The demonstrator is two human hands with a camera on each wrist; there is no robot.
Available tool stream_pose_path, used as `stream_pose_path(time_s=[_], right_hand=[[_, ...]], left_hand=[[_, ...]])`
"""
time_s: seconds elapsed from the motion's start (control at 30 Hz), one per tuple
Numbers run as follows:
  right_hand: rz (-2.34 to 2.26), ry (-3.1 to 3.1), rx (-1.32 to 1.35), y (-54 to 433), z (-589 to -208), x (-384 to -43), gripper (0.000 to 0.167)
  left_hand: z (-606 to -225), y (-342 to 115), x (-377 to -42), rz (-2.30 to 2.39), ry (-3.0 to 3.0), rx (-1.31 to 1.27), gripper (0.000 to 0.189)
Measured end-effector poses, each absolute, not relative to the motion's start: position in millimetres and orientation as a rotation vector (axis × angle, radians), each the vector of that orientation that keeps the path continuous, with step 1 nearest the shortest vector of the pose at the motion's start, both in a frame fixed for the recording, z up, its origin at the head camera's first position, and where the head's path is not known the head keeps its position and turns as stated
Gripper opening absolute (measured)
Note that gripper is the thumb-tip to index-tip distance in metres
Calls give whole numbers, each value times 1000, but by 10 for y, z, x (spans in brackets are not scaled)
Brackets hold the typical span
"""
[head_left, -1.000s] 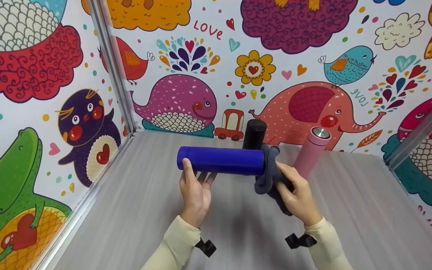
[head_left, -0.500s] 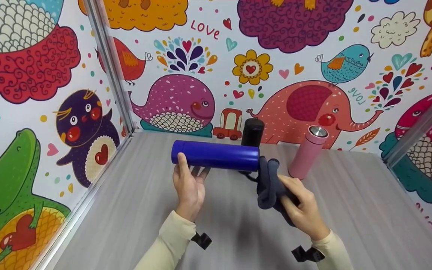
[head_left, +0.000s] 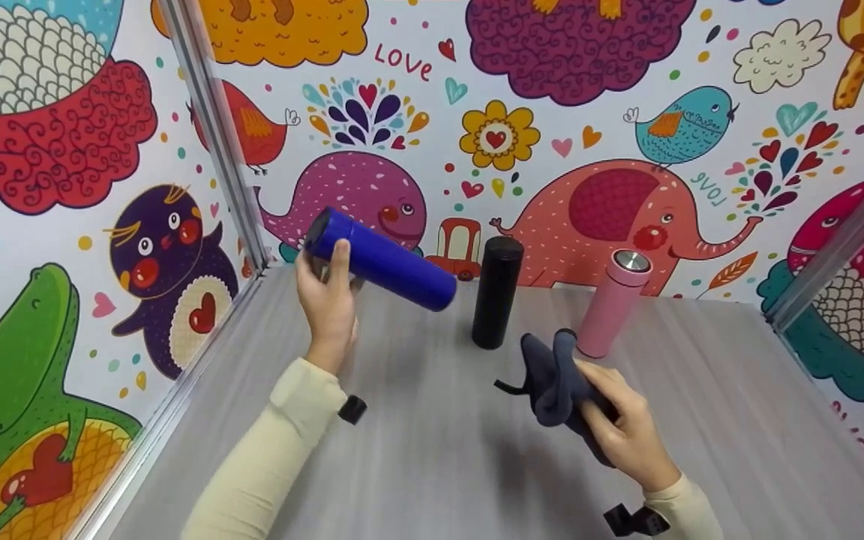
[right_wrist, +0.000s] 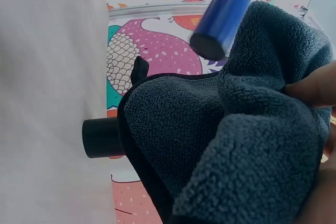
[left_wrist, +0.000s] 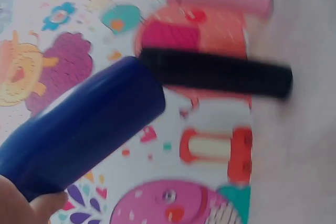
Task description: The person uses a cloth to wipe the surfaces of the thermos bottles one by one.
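My left hand (head_left: 328,307) grips a blue thermos bottle (head_left: 394,268) near its upper left end. The bottle is tilted, its other end sloping down to the right, raised above the table. In the left wrist view the blue bottle (left_wrist: 100,119) reaches toward the black bottle behind it. A dark grey-blue towel (head_left: 556,379) with a black edge and a small loop is bunched in my right hand (head_left: 631,424), pinched between thumb and fingers. The right wrist view shows its fluffy pile on the towel (right_wrist: 178,114) up close. Towel and blue bottle are apart.
An upright black bottle (head_left: 498,292) stands on the grey table (head_left: 417,450) between the hands, farther back. To its right is an upright pink bottle (head_left: 613,304) with a silver-topped lid. Walls with cartoon prints (head_left: 372,191) enclose the back and sides.
My left hand has carried the blue bottle up and left, away from the towel, tilting it from level to sloping. My right hand with the towel has shifted slightly down and right.
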State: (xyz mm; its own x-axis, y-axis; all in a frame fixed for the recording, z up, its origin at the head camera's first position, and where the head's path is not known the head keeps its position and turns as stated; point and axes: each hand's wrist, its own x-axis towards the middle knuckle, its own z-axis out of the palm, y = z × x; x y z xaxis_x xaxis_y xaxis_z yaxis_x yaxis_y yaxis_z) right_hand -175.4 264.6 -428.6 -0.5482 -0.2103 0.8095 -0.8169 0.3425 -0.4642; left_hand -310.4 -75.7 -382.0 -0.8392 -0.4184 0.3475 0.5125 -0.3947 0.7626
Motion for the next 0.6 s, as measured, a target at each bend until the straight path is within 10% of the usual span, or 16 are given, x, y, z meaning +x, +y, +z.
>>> stream_pose_path(time_s=[0.6], right_hand=[[1191, -2021, 812, 2728, -4395, -1732, 56]], left_hand=[[-4160, -1144, -4033, -1584, -2055, -37, 82]])
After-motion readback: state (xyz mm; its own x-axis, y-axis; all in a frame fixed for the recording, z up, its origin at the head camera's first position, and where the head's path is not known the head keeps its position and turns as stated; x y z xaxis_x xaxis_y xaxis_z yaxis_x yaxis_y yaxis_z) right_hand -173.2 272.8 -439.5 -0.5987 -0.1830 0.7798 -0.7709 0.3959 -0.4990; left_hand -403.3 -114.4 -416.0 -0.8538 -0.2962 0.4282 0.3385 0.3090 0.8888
